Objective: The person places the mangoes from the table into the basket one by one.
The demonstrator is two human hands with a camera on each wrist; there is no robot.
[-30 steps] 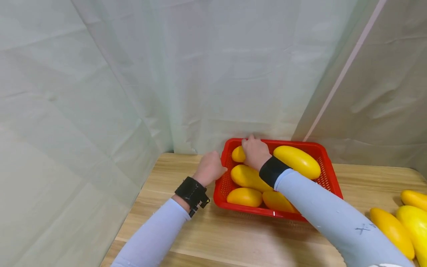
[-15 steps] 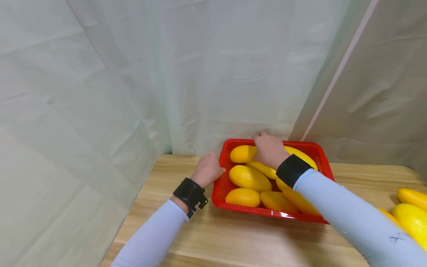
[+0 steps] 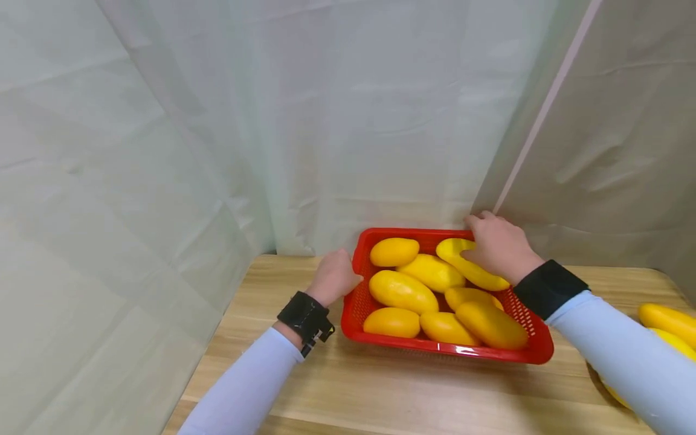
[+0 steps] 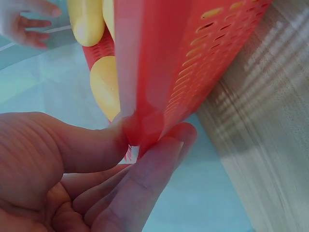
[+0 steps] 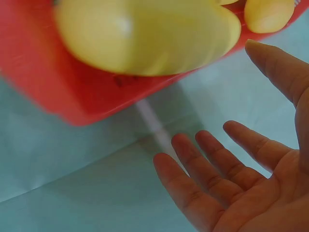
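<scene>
Pinching the near-left corner of the red plastic basket (image 3: 361, 305), the left hand (image 3: 333, 277) keeps the rim between its thumb and a curled finger (image 4: 145, 179), as the left wrist view shows clearly. The basket stands on the wooden worktop (image 3: 380, 386), close to the pale curtain (image 3: 163, 151) behind it, and it holds several yellow mangoes (image 3: 403, 291) lying side by side. The right hand (image 3: 497, 246) is at the far right corner of the basket; in the head view it seems to rest over the mango at the back right (image 3: 467, 266), but in the right wrist view its fingers (image 5: 203, 169) are spread and straight, with nothing inside the palm, so it grips nothing. Some more mangoes (image 3: 666, 317) lie on the worktop at the right, well apart from the basket. To handle the basket well, I think both hands should take opposite rims firmly, because the load looks heavy and a pinch on one corner alone could bend the thin plastic or tilt it. Moving it level and slowly would keep the smooth, round fruit from rolling over the low wall.
</scene>
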